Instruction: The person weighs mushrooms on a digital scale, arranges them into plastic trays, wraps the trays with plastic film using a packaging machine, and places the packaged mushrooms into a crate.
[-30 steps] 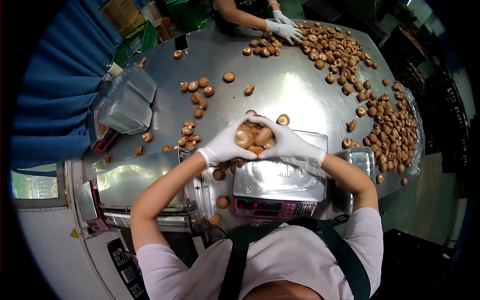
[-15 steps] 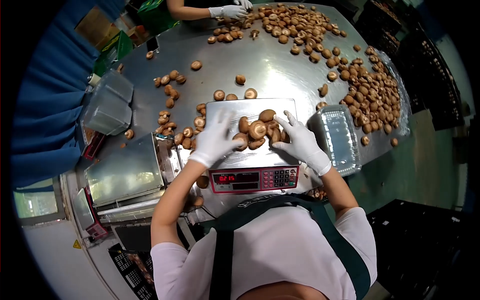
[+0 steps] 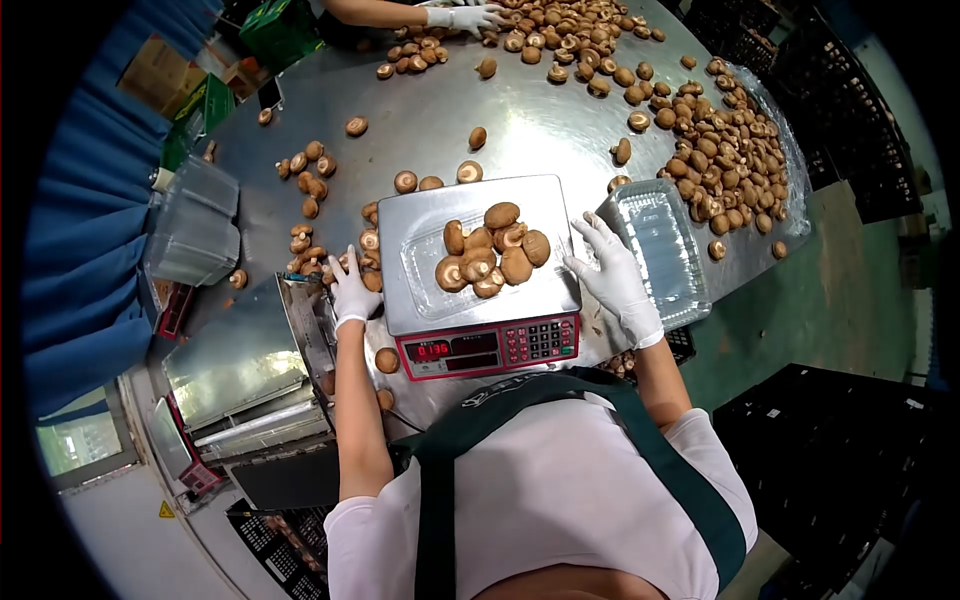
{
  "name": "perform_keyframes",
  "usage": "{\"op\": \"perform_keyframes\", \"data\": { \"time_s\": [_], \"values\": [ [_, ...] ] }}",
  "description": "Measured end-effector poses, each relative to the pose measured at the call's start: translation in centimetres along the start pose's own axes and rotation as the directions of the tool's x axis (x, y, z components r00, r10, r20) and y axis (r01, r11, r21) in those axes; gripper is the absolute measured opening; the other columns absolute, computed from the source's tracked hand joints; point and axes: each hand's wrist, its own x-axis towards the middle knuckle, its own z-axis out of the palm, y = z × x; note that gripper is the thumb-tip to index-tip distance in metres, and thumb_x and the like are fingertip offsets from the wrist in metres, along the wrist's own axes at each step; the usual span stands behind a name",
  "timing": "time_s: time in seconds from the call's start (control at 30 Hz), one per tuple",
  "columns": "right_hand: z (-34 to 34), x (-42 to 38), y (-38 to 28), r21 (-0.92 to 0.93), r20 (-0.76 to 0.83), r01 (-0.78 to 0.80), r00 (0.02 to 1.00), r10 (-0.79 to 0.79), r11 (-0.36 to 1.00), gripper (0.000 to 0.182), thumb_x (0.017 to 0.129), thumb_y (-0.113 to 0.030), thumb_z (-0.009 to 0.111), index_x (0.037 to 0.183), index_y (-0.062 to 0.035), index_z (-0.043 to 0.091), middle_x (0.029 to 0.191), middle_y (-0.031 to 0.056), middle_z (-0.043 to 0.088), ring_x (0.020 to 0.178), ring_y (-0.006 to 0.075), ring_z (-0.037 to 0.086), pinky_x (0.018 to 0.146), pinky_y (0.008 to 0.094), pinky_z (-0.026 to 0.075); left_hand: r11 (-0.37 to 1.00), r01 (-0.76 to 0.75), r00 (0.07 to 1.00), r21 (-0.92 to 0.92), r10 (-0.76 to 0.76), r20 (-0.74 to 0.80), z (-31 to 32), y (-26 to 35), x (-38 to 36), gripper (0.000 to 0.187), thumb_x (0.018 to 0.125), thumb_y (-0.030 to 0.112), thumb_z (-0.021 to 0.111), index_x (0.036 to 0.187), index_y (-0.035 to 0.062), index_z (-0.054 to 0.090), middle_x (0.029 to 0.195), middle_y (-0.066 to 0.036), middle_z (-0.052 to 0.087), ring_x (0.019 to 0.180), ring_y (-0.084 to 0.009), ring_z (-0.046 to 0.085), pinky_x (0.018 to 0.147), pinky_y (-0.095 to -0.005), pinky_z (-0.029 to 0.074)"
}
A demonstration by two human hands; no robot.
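Observation:
A clear plastic tray [image 3: 415, 285] with several brown mushrooms [image 3: 516, 266] in it lies on the metal plate of a red-framed digital scale [image 3: 488, 345]. The red display appears to read 0.136. Left of the scale, my gloved left hand [image 3: 354, 292] is open, fingers spread beside a cluster of loose mushrooms [image 3: 370, 240]. My gloved right hand [image 3: 614, 278] is open too, held at the scale's right edge with its fingers pointing up and left. Just beyond it stands a stack of clear trays [image 3: 655, 240].
More clear containers [image 3: 195, 235] stand at the left. A large mushroom heap [image 3: 725, 155] covers the table's right side, another [image 3: 565, 30] the far end. There, a co-worker's gloved hand [image 3: 468, 18] touches mushrooms. Dark crates [image 3: 830, 450] sit at the lower right.
Both hands have come away from the mushrooms on the scale, the left moving out to its left side. The display fell from about 0.215. The whole view has shifted slightly.

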Motion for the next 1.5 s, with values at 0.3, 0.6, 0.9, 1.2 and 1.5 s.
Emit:
{"op": "perform_keyframes", "data": {
  "time_s": [0.3,0.6,0.9,1.2,1.5],
  "values": [
    [0.8,0.6,-1.0,-0.029,0.029,0.046,0.999,-0.045,0.999,0.049,0.081,-0.025,0.065,0.127,-0.0123,0.051,0.135,0.0148,0.045,0.118,0.0297,0.05,0.097,0.0358,0.042,0.987,-0.109,0.989,0.119,0.096,0.109,-2.2,0.8,1.0,0.099,0.053,0.024,0.082,0.139,0.0298,0.033,0.149,-0.013,0.017,0.116,-0.0394,0.046,0.096,-0.0421,0.044],
    [0.6,0.7,-1.4,-0.03,0.035,0.065,0.997,-0.064,0.997,0.044,0.082,-0.025,0.064,0.123,-0.0103,0.054,0.131,0.0146,0.048,0.118,0.0302,0.049,0.097,0.0358,0.041,0.983,-0.185,0.979,0.001,0.184,-0.085,-0.5,-0.6,1.9,0.063,0.064,0.027,0.075,0.123,0.0199,0.053,0.143,-0.013,0.033,0.117,-0.0338,0.048,0.094,-0.0405,0.043],
    [0.2,0.5,-1.7,-0.036,-0.023,0.097,0.995,-0.098,0.995,0.038,0.083,-0.025,0.064,0.117,-0.0092,0.058,0.129,0.013,0.051,0.113,0.0289,0.052,0.095,0.0357,0.043,0.96,-0.255,0.954,-0.112,0.231,-0.191,0.5,-2.5,2.9,0.045,0.063,0.022,0.072,0.105,0.0098,0.062,0.131,-0.017,0.044,0.114,-0.0333,0.05,0.095,-0.037,0.043],
    [0.0,0.8,-2.7,0.081,-0.067,0.176,0.983,-0.171,0.981,0.036,0.081,-0.023,0.066,0.114,-0.009,0.061,0.125,0.0128,0.054,0.111,0.0278,0.054,0.093,0.0349,0.044,0.753,-0.463,0.84,-0.467,0.206,-0.501,-7.7,4.1,-2.2,0.034,0.066,0.014,0.072,0.097,0.0063,0.062,0.12,-0.016,0.052,0.113,-0.0294,0.05,0.096,-0.0357,0.04],
    [0.5,1.6,-4.7,0.023,-0.046,0.257,0.966,-0.256,0.966,0.035,0.082,-0.024,0.064,0.113,-0.009,0.061,0.122,0.0128,0.056,0.109,0.0286,0.055,0.092,0.0352,0.045,0.835,-0.517,0.817,-0.189,0.548,0.181,-8.6,12.2,-8.4,0.085,0.061,0.025,0.078,0.137,0.022,0.039,0.146,-0.011,0.03,0.132,-0.0291,0.034,0.104,-0.0373,0.036]
  ]
}}
